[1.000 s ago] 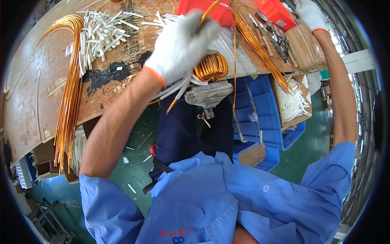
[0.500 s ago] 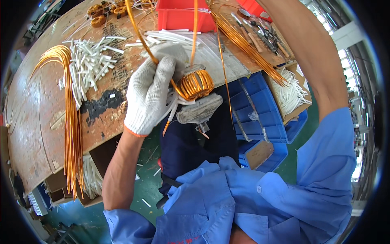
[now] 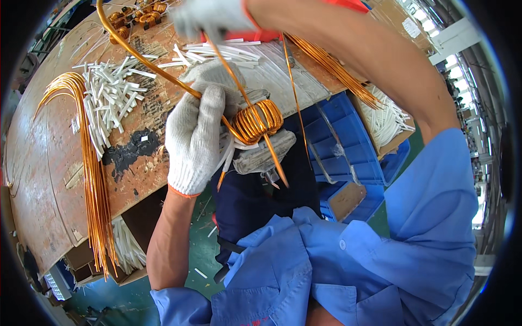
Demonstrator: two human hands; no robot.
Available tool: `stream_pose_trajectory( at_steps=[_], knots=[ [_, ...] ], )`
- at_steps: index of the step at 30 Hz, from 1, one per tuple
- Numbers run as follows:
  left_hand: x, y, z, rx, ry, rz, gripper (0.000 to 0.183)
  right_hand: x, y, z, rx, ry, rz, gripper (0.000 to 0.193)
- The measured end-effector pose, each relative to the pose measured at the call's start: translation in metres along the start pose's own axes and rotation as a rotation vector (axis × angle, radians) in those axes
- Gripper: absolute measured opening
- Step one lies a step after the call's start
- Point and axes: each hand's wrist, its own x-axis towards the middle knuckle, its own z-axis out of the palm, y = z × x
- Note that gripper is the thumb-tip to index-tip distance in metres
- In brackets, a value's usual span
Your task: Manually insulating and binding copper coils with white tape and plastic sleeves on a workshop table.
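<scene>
An orange-copper wire coil wound on a ring core (image 3: 258, 120) sits on a grey cloth-wrapped support (image 3: 265, 153) before me. My left hand (image 3: 194, 130), in a white knit glove, is closed round a thick copper wire (image 3: 144, 58) at the coil's left side. White sleeved wire ends hang below that hand. Above the table, my right hand (image 3: 215, 16), also gloved, is blurred by motion. A straight copper wire (image 3: 231, 70) runs from it down across the coil, its tip pointing toward my lap. The right fingers are smeared, but the wire meets the hand.
Cut white sleeves (image 3: 117, 89) lie on the worn table beside a hanging bundle of copper wires (image 3: 93, 179). Finished coils (image 3: 148, 20) are at the back left. More wires (image 3: 331, 65), a box of white sleeves (image 3: 386, 122) and blue crates (image 3: 340, 141) stand right.
My right hand has come into view at the top, sweeping left. The straight wire now slants across the coil with its end hanging below. The thick wire in my left hand leans further left.
</scene>
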Motion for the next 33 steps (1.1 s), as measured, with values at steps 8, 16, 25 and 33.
stream_pose_trajectory(
  at_steps=[8, 16, 25, 33],
  knots=[
    [0.005, 0.0, 0.024, 0.156, 0.142, 0.093, 0.036, -0.236, -0.095, 0.015, -0.089, 0.693, -0.022, 0.012],
    [0.026, -0.001, 0.032, 0.725, 0.149, 0.155, 0.052, -0.231, -0.146, 0.055, -0.165, 0.824, -0.316, 0.022],
    [0.02, 0.001, 0.026, 0.876, 0.288, 0.401, 0.048, -0.611, -0.261, 0.248, 1.883, 1.471, 1.167, 0.056],
    [-0.081, 0.01, 0.091, 1.206, -0.888, 0.881, 0.044, -0.584, -0.219, 0.246, 1.942, 1.42, 1.412, 0.036]
  ],
)
